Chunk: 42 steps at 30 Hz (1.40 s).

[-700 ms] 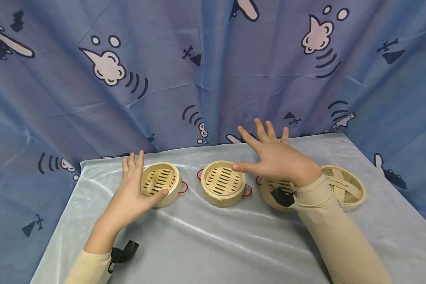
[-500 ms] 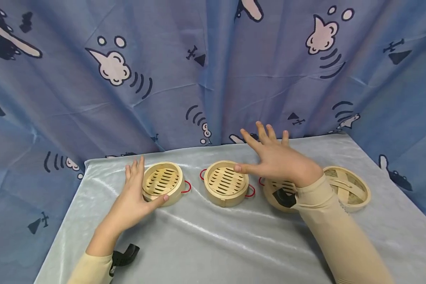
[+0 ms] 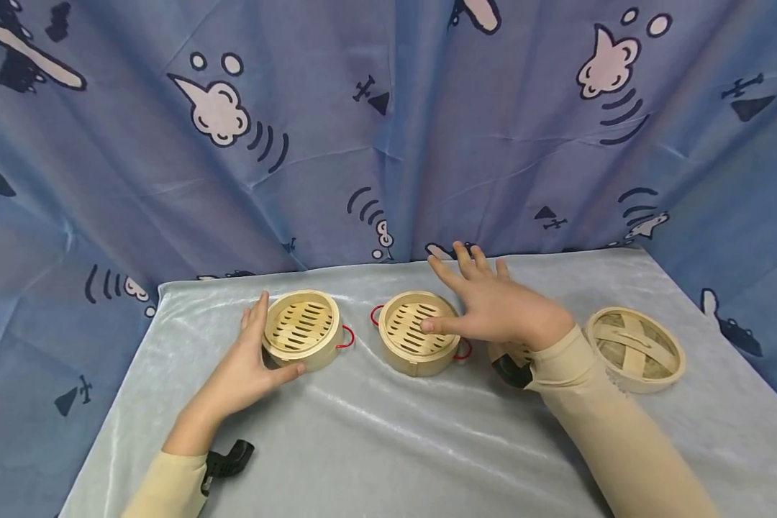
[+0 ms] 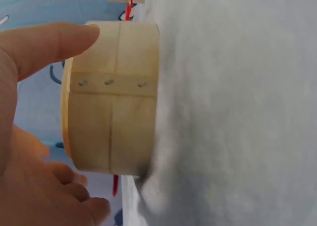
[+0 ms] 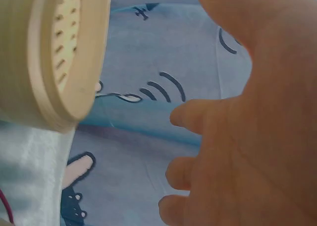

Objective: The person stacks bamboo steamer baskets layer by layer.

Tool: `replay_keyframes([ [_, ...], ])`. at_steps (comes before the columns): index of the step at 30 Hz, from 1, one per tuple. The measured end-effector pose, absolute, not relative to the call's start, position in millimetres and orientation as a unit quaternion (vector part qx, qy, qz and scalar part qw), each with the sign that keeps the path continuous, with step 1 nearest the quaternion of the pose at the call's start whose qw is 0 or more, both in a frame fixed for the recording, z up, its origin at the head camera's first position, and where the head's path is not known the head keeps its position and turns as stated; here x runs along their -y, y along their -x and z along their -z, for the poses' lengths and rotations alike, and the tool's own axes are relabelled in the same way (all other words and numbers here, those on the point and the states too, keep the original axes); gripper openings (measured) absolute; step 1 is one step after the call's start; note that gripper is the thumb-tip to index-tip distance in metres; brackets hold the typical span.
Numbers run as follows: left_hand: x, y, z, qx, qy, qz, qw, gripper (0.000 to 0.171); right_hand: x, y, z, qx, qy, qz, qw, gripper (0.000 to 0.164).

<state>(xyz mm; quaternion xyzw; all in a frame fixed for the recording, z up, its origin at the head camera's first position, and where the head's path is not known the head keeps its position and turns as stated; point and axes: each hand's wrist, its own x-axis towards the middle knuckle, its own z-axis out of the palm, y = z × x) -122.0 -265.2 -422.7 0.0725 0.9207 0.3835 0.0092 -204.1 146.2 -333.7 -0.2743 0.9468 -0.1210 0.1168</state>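
My left hand [image 3: 242, 370] is beside the left bamboo steamer basket [image 3: 302, 327], fingers along its left side and thumb near its front wall. In the left wrist view, the thumb overlaps the wall of that basket [image 4: 114, 122]; I cannot tell whether it touches. My right hand [image 3: 498, 309] hovers with spread fingers, its thumb in front of the middle steamer basket [image 3: 398, 345], holding nothing. Beneath the right wrist a third basket [image 3: 516, 351] is mostly hidden. The right wrist view shows a slatted basket [image 5: 25, 62] apart from the open palm.
To the far right lies a round woven bamboo lid [image 3: 634, 345]. Red handles [image 3: 347, 337] stick out from the baskets. A wrinkled pale cloth [image 3: 362, 446] covers the table, and a blue patterned curtain [image 3: 324, 129] hangs behind it.
My right hand has come down and slightly left toward the middle basket, uncovering more of the lid. My left hand has moved slightly closer around the left basket. The whole view has shifted a little.
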Motion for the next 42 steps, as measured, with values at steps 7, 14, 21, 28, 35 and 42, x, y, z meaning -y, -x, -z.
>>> replay_keyframes([
  [7, 271.0, 125.8, 427.6, -0.906, -0.08, -0.415, -0.004, 0.14, -134.3, 204.7, 346.3, -0.932, 0.304, 0.153, 0.123, 0.114],
  [14, 275.4, 127.4, 437.7, -0.9, -0.071, -0.431, 0.007, 0.14, -126.0, 205.8, 360.3, -0.928, 0.318, 0.136, 0.138, 0.119],
  [21, 279.1, 129.3, 445.3, -0.887, -0.1, -0.451, -0.014, 0.14, -122.0, 206.5, 368.2, -0.923, 0.321, 0.141, 0.162, 0.12],
  [28, 280.8, 130.0, 448.8, -0.879, -0.104, -0.465, -0.023, 0.139, -121.7, 207.3, 369.9, -0.909, 0.327, 0.167, 0.196, 0.129],
  [35, 282.2, 129.9, 454.6, -0.873, -0.112, -0.473, -0.044, 0.138, -122.1, 206.1, 369.0, -0.906, 0.334, 0.157, 0.206, 0.134],
  [42, 281.1, 129.0, 461.4, -0.88, -0.108, -0.458, -0.066, 0.134, -122.2, 208.1, 370.3, -0.906, 0.34, 0.161, 0.195, 0.136],
])
